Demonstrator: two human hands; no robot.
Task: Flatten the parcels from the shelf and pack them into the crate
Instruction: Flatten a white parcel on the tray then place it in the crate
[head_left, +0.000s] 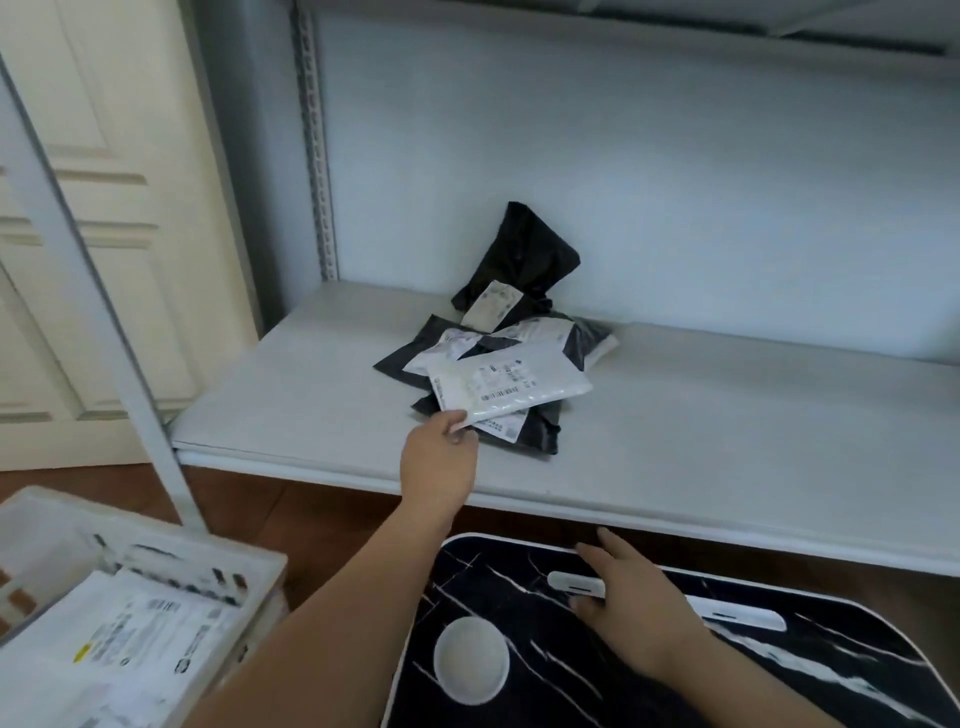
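A pile of parcels lies on the white shelf (291, 410): a white mailer (511, 384) on top, dark grey mailers (582, 340) beneath, and a black bag (524, 254) leaning on the back wall. My left hand (441, 457) reaches over the shelf edge and pinches the near corner of the white mailer. Below the shelf, my right hand (639, 608) hovers with straight fingers over the black marbled tabletop (530, 587), holding nothing. The white crate (244, 566) stands at the lower left with flat white parcels (135, 639) inside.
A white shelf post (88, 270) stands between the crate and the shelf. The tabletop has a round white recess (470, 660) and a white slot (737, 616). A cream panelled door (104, 208) is at the left. An upper shelf board (623, 31) runs overhead.
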